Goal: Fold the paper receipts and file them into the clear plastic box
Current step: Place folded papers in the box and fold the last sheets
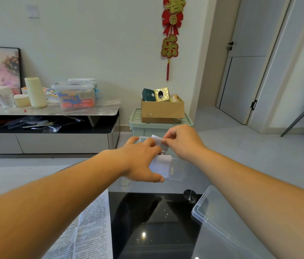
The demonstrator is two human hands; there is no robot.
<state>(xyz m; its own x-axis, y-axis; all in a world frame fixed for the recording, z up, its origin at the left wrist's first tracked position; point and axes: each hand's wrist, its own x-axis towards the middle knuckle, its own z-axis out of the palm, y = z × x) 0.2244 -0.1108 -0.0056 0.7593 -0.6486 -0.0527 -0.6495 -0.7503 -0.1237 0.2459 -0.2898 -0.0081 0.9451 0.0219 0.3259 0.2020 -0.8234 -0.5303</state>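
Observation:
The clear plastic box (pixel 178 171) stands on the glossy black table, with folded white receipts (pixel 161 165) upright inside it. My left hand (pixel 141 157) reaches over the box's left side, its fingers curled over the receipts and its thumb at the near wall. My right hand (pixel 182 141) is above the box's far end and pinches the top edge of a folded receipt (pixel 157 140) between thumb and fingers. Part of the box is hidden by my left hand.
The box's clear lid (pixel 220 219) lies on the table at the near right. A printed paper sheet (pixel 89 232) lies at the near left. Beyond the table are a green storage bin with a cardboard box (pixel 162 109) and a low cabinet (pixel 48 109).

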